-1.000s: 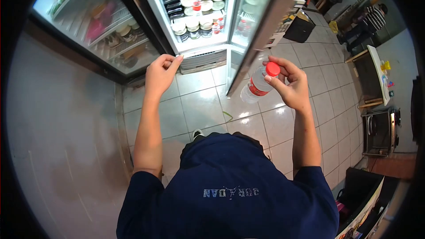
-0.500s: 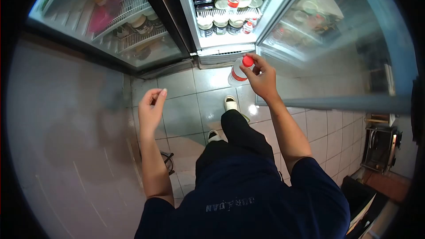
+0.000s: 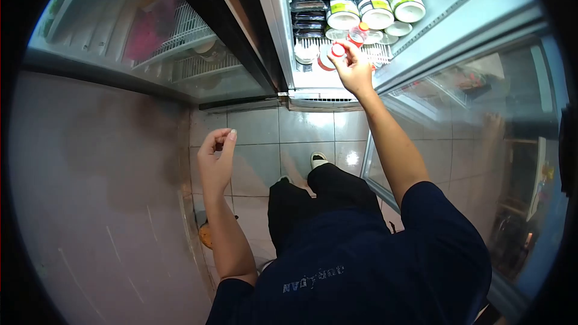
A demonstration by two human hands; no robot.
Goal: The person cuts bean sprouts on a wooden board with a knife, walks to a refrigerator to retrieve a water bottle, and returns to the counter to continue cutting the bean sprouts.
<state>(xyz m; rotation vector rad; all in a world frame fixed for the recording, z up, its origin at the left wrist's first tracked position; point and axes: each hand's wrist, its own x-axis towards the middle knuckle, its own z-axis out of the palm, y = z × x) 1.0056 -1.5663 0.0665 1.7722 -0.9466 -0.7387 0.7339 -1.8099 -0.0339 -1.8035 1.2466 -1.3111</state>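
Observation:
My right hand (image 3: 354,71) reaches into the lit fridge and grips a clear bottle (image 3: 328,59) by its red cap. Just beyond it, another red-capped bottle (image 3: 357,35) stands on the wire shelf (image 3: 380,54). White jars with green and black labels (image 3: 374,9) and stacked dark packages (image 3: 309,21) lie behind them. My left hand (image 3: 217,150) hangs over the floor at the left, its thumb and fingertips pressed together; anything between them is too small to make out.
A glass fridge door (image 3: 463,108) stands open on the right. Another glass-doored compartment (image 3: 174,42) is at the upper left, above a smooth pale panel (image 3: 102,174). My legs stand on the tiled floor (image 3: 259,162).
My right hand has moved the bottle forward from above the floor into the fridge. The view has shifted closer to the shelves. My left hand keeps nearly the same pose.

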